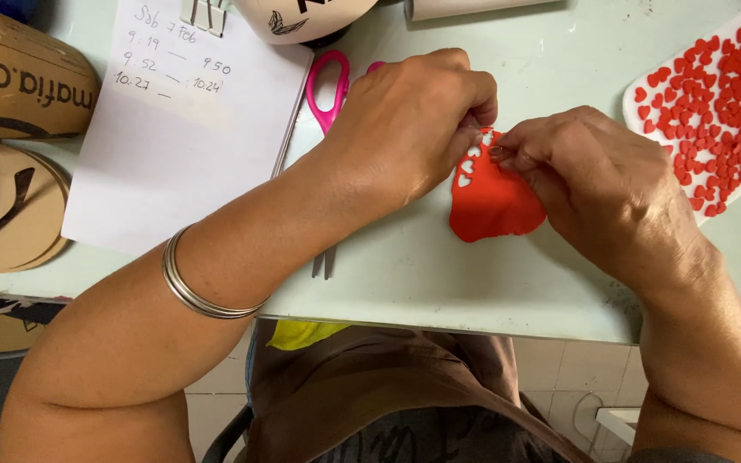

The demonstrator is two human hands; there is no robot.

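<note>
A silver bangle is worn on the left forearm, nearest the camera. The left hand is closed in a pinch on the upper edge of a red sheet punched with heart-shaped holes, which lies on the pale green table. The right hand is curled, its fingertips pinching the same edge. The sheet is judged thin, light, soft and easily torn, best held at its solid edge. Pink-handled scissors lie beneath the left wrist; a white tray of red hearts sits well apart, on the right.
</note>
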